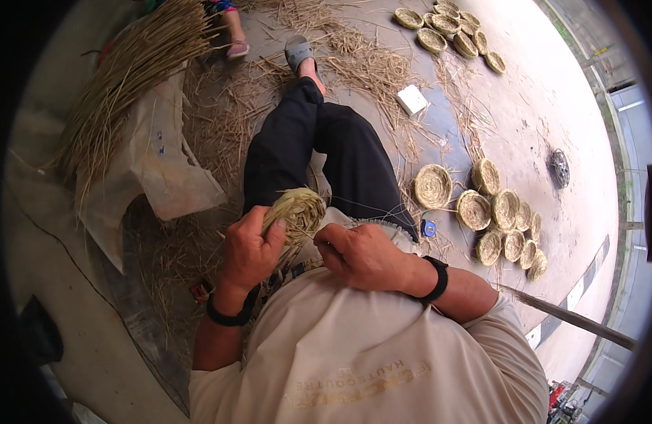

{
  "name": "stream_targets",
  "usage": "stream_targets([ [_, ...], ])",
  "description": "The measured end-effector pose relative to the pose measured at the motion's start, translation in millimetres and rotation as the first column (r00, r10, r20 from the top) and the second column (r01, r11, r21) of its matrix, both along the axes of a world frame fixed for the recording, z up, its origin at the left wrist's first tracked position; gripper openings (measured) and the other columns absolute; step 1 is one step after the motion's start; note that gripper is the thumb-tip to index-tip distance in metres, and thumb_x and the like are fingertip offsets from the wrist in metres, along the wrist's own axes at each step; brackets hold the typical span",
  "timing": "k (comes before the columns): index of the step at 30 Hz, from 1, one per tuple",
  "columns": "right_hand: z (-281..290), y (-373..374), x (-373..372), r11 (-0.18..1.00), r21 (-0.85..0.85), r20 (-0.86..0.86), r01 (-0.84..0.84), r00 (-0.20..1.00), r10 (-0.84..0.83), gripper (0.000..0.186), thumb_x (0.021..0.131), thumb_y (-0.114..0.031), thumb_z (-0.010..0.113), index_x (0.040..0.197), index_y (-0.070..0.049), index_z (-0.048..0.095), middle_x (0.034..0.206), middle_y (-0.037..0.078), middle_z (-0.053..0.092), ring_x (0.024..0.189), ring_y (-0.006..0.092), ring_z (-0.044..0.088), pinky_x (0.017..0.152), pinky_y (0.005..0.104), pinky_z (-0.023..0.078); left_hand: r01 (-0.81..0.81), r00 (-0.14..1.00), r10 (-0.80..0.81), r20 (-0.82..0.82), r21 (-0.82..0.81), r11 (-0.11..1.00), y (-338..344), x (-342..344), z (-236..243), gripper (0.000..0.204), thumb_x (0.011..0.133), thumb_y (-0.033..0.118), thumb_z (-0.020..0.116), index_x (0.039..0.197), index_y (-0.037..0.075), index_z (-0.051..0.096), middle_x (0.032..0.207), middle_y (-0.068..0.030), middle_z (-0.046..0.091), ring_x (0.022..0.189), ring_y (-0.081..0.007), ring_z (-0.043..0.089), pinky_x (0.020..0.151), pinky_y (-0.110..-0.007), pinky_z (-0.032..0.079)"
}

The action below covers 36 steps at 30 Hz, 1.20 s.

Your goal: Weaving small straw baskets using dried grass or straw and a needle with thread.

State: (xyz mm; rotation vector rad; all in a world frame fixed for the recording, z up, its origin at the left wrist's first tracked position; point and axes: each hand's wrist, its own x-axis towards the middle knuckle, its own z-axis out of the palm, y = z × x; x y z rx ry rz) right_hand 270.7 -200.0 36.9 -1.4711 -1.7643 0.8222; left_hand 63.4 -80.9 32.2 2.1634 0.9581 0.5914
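Note:
A small coiled straw basket point(306, 210), greenish-yellow with loose leaf ends on its left side, sits over my lap. My left hand point(251, 246) grips its near left edge, thumb on top and fingers mostly hidden beneath. Just right of the basket, my right hand point(356, 256) is closed in a pinch. A fine strand runs between those fingers and the basket's edge. More of the thin pale cord point(382, 213) loops loosely across my right thigh.
Finished straw baskets point(473, 210) lie grouped at the right, with more baskets point(446, 25) at the far right. A straw bundle point(142, 71) rests on a sheet-covered support point(160, 141) at the left. A white box point(411, 100), a blue tape-measure-like object point(428, 227) and scattered straw point(368, 60) lie on the floor.

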Motion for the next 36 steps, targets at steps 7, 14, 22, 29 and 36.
stream_targets([
  [7, 10.7, 4.4, 2.4, 0.995, -0.095, -0.114, 0.007, 0.993, -0.018, 0.013, 0.096, -0.014, 0.064, 0.097, -0.002, 0.061, 0.072, 0.021, 0.066, 0.066, 0.0447, 0.066, 0.062, 0.0525, 0.054, -0.006, 0.999, 0.01, -0.035, 0.112, 0.994, -7.6, -0.4, -1.9, 0.018, 0.096, 0.016, 0.069, 0.102, -0.001, 0.064, 0.085, -0.0217, 0.07, 0.078, -0.0443, 0.071, 0.067, -0.049, 0.056],
  [14, 9.7, 22.9, -0.1, 0.99, -0.138, -0.221, 0.005, 0.975, -0.035, 0.015, 0.099, -0.013, 0.061, 0.104, 0.0, 0.066, 0.077, 0.022, 0.067, 0.072, 0.0447, 0.066, 0.065, 0.0497, 0.052, 0.003, 0.991, 0.036, -0.132, 0.279, 0.96, -18.5, 8.5, 4.2, 0.022, 0.09, 0.014, 0.073, 0.106, 0.001, 0.064, 0.09, -0.0181, 0.071, 0.076, -0.0411, 0.072, 0.064, -0.048, 0.058],
  [22, 9.2, 13.7, 7.7, 0.984, -0.17, -0.116, -0.057, 0.993, 0.038, 0.016, 0.099, -0.013, 0.061, 0.105, 0.0, 0.069, 0.075, 0.019, 0.069, 0.072, 0.0401, 0.07, 0.066, 0.0462, 0.055, 0.012, 0.992, 0.033, -0.126, 0.336, 0.942, -1.2, 0.1, -0.4, 0.022, 0.091, 0.016, 0.073, 0.106, 0.003, 0.064, 0.091, -0.0166, 0.072, 0.075, -0.0397, 0.072, 0.062, -0.049, 0.058],
  [29, 7.8, 25.4, 5.8, 0.993, -0.091, -0.153, -0.078, 0.986, 0.064, 0.018, 0.1, -0.017, 0.063, 0.103, -0.001, 0.07, 0.073, 0.017, 0.069, 0.068, 0.039, 0.069, 0.066, 0.047, 0.056, 0.118, 0.984, -0.056, -0.172, 0.376, 0.919, -9.3, 4.8, 5.2, 0.021, 0.09, 0.017, 0.073, 0.104, 0.005, 0.063, 0.084, -0.013, 0.068, 0.068, -0.0364, 0.07, 0.057, -0.046, 0.057],
  [36, 13.6, 42.7, 29.9, 0.993, 0.107, 0.052, 0.057, 0.997, -0.063, 0.027, 0.101, -0.032, 0.064, 0.092, -0.006, 0.069, 0.082, 0.018, 0.069, 0.081, 0.0413, 0.068, 0.071, 0.0502, 0.056, 0.264, 0.953, -0.181, -0.242, 0.377, 0.888, -10.9, 5.3, 8.4, 0.022, 0.086, 0.019, 0.076, 0.097, 0.005, 0.062, 0.082, -0.0119, 0.066, 0.063, -0.033, 0.069, 0.055, -0.044, 0.056],
])
